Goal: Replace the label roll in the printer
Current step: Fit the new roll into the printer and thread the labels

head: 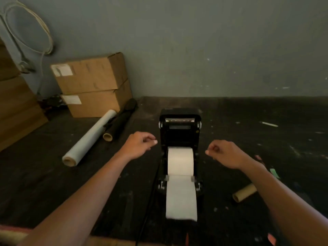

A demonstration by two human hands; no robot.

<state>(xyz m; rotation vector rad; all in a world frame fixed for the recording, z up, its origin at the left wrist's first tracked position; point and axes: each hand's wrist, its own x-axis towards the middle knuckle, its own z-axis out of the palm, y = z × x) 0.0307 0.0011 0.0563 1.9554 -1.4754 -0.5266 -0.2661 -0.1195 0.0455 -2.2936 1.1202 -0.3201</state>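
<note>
With the label roll seated in the open printer at frame centre, left hand and right hand hover loosely curled, empty; closing the lid likely follows.

2 bare forearms, left hand and right hand, no sleeves visible.

Printer black matt plastic; label roll white matt paper; counter dark, scuffed, rough; boxes brown cardboard.

Curled fingers hide both palms; forearms cropped.
</note>
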